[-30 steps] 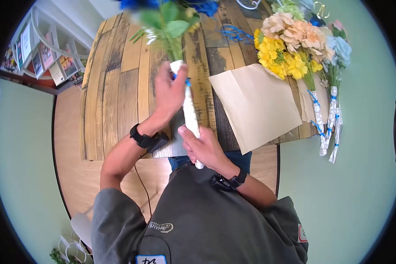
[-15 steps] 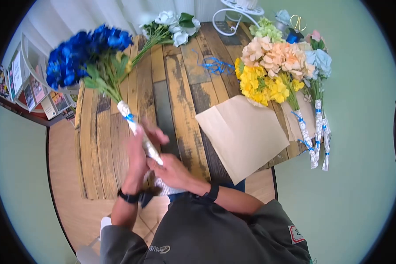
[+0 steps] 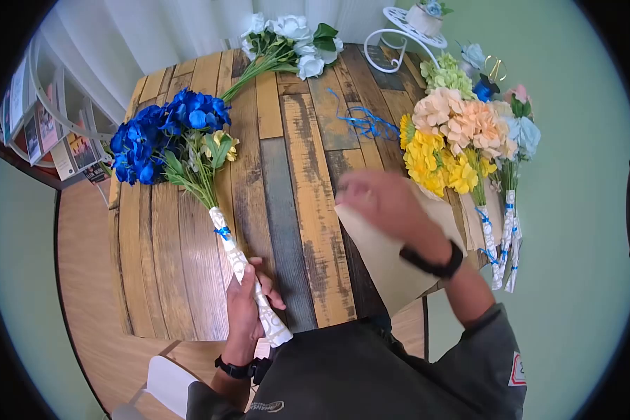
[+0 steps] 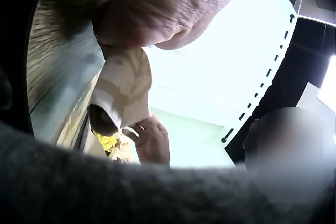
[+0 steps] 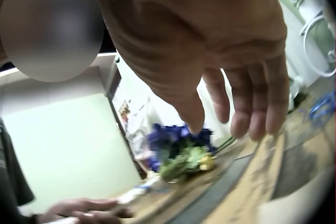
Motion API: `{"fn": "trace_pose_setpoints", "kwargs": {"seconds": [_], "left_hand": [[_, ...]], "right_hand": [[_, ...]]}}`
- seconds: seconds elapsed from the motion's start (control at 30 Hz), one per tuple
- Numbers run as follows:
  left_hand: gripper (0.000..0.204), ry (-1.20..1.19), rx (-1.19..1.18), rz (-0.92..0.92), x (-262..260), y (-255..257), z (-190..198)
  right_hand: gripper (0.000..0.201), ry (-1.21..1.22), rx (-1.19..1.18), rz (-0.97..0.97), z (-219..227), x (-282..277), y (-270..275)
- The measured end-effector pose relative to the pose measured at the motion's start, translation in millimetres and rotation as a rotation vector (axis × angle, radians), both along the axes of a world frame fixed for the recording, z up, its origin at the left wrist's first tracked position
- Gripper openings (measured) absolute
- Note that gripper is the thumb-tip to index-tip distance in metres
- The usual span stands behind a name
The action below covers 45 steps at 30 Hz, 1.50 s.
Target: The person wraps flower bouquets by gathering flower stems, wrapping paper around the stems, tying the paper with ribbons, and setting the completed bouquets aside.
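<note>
A bouquet of blue flowers [image 3: 168,133] with a few pale yellow ones lies tilted up-left over the table. Its stems are wrapped in white patterned paper [image 3: 232,252] tied with a blue ribbon [image 3: 222,231]. My left hand [image 3: 243,308] grips the lower wrap, thumb on top and fingers around the far side. In the left wrist view, the wrap's open lower end [image 4: 118,95] points toward the camera. My right hand [image 3: 388,206], blurred, hovers over a sheet of brown paper [image 3: 392,273]. The right wrist view shows its fingers [image 5: 257,98] loosely extended, holding nothing.
Yellow [image 3: 427,157] and peach flowers [image 3: 462,122] in wrapped bunches lie at right. White roses [image 3: 290,31] lie at the back, near a white stand [image 3: 399,28]. Loose blue ribbon [image 3: 367,124] is mid-table. A magazine rack [image 3: 56,133] stands left.
The bouquet came down from the far side and swung left. My right hand let go of the wrap's lower end and moved right over the brown paper; my left hand slid down the wrap.
</note>
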<state>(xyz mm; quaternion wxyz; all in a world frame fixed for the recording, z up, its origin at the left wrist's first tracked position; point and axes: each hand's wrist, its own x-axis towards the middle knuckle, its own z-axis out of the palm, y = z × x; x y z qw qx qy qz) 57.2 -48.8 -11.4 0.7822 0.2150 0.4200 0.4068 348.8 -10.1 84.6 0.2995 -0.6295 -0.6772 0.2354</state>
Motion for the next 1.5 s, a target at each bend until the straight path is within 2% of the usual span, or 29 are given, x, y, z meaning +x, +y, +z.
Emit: {"fn": "trace_pose_setpoints", "kwargs": {"seconds": [0.07, 0.13, 0.17, 0.23, 0.37, 0.47, 0.57, 0.63, 0.67, 0.73, 0.77, 0.83, 0.87, 0.93, 0.97, 1.03, 1.1, 1.17, 1.2, 1.27, 1.3, 1.33, 1.37, 1.4, 1.43, 1.5], "left_hand": [[0.031, -0.059, -0.014, 0.020, 0, -9, 2], [0.033, 0.095, 0.014, -0.016, 2, -22, 6], [0.033, 0.090, 0.017, -0.007, 0, -28, 7], [0.031, 0.101, 0.018, -0.079, -5, -41, 6], [0.025, 0.025, -0.052, -0.106, -19, -46, 2], [0.019, 0.037, -0.076, -0.099, -17, -44, 7], [0.016, 0.079, -0.105, -0.080, -15, -42, 12], [0.014, 0.114, -0.132, -0.059, -15, -39, 16], [0.015, 0.109, -0.153, -0.045, -15, -37, 18], [0.016, 0.129, -0.162, -0.029, -15, -37, 20], [0.016, 0.127, -0.159, -0.030, -14, -38, 20], [0.015, 0.159, -0.116, -0.066, -15, -37, 21], [0.015, 0.155, -0.108, -0.070, -15, -38, 21], [0.015, 0.133, -0.109, -0.063, -14, -38, 20], [0.015, 0.125, -0.098, -0.065, -12, -37, 21], [0.013, 0.118, -0.159, -0.032, -8, -36, 24], [0.012, 0.093, -0.146, -0.018, -6, -35, 19], [0.013, 0.074, -0.130, -0.018, -4, -34, 17], [0.013, 0.070, -0.126, -0.021, -2, -34, 18], [0.012, 0.054, -0.130, -0.011, 1, -34, 19], [0.011, 0.043, -0.130, -0.004, 1, -34, 19], [0.012, 0.035, -0.130, -0.002, 1, -35, 17], [0.012, 0.027, -0.125, 0.008, 0, -35, 17], [0.012, 0.020, -0.133, 0.011, 0, -34, 17], [0.013, 0.011, -0.146, 0.016, 0, -35, 18], [0.014, 0.008, -0.155, 0.034, 0, -34, 19]], "right_hand": [[0.025, -0.345, 0.333, -0.066, -25, 44, 56], [0.024, -0.485, 0.354, -0.059, -44, 68, 104], [0.024, -0.488, 0.360, -0.051, -53, 76, 121], [0.022, -0.732, 0.263, -0.047, -72, 87, 147], [0.020, -0.850, 0.192, -0.053, -108, 102, 173], [0.016, -0.866, 0.264, -0.070, -112, 105, 180], [0.012, -0.740, 0.317, -0.011, -98, 108, 183], [0.012, -0.436, 0.361, -0.069, -83, 111, 187], [0.012, -0.436, 0.361, -0.065, -72, 112, 190], [0.014, 0.025, 0.400, -0.120, -45, 116, 192], [0.014, 0.023, 0.404, -0.121, -27, 116, 190], [0.019, 0.398, 0.337, -0.249, 13, 116, 185], [0.019, 0.394, 0.346, -0.250, 32, 117, 182], [0.021, 0.761, 0.347, -0.146, 66, 121, 174], [0.021, 0.753, 0.358, -0.142, 84, 122, 168], [0.020, 0.879, 0.361, 0.002, 118, 123, 154], [0.019, 0.831, 0.438, 0.063, 156, 122, 143], [0.020, 0.811, 0.719, 0.102, 197, 110, 128], [0.020, 0.808, 0.716, 0.109, 215, 104, 123], [0.018, 0.757, 0.779, 0.003, 241, 94, 122], [0.018, 0.757, 0.777, 0.008, 250, 129, 137], [0.016, 0.994, 0.657, 0.181, 267, 188, 163], [0.015, 1.219, 0.519, 0.362, 281, 161, 157], [0.012, 0.805, 0.742, 0.236, 281, 139, 133], [0.012, 0.801, 0.734, 0.253, 276, 123, 121], [0.024, 0.690, 0.364, 0.409, 262, 97, 107]]}}
